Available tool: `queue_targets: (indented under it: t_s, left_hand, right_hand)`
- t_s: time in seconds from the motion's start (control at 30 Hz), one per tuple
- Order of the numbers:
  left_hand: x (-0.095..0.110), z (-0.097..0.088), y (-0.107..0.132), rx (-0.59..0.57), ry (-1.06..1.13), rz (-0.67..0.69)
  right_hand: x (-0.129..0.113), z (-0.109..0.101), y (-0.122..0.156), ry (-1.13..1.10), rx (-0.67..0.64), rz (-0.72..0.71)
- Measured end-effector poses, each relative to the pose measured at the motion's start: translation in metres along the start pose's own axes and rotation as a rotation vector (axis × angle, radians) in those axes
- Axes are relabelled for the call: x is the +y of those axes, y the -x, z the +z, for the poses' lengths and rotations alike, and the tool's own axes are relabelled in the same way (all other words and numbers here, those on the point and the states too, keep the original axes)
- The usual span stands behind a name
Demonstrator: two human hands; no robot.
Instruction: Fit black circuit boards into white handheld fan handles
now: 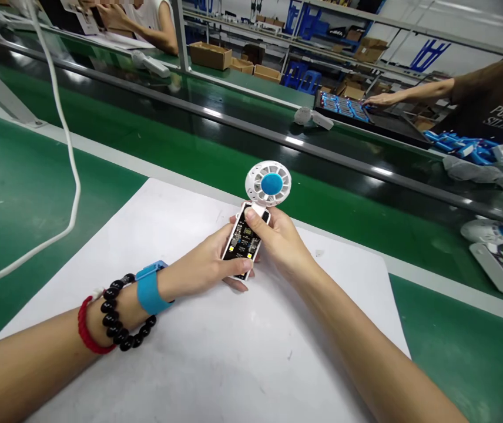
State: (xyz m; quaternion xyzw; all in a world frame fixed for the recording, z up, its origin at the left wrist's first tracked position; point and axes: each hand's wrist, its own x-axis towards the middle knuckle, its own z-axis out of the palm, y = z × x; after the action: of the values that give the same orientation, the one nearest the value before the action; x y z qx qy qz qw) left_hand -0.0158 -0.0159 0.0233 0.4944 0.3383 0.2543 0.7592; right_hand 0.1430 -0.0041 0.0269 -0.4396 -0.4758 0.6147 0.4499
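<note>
I hold a small white handheld fan [268, 183] over a white sheet [216, 352] on the green bench. Its round head has a blue centre, and its open handle shows a black circuit board [244, 241]. My left hand [207, 267] grips the handle from the left and below, fingers wrapped round it. That wrist wears a blue strap, a black bead bracelet and a red cord. My right hand [280, 241] closes on the handle from the right, its thumb pressing the top of the board.
A white cable [71, 170] loops across the bench at left. Beyond runs a dark conveyor [242, 126]. Another opened fan [496, 249] lies at right. A person at right reaches to a tray of blue parts [344, 107]; another person sits at far left.
</note>
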Motion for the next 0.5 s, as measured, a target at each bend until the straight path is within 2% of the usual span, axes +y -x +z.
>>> queue_targets:
  t_s: [0.17, 0.33, 0.5]
  left_hand:
    - [0.0, -0.001, -0.002, 0.034, 0.068, -0.023]
    - [-0.003, -0.003, -0.003, 0.058, 0.048, 0.019]
    - [0.0, -0.001, -0.001, 0.069, -0.017, 0.023]
  right_hand:
    - [0.0, -0.011, -0.003, -0.128, -0.087, 0.048]
    - [-0.007, -0.018, -0.004, -0.031, -0.184, -0.001]
    - [-0.005, -0.014, -0.003, 0.017, -0.101, -0.05]
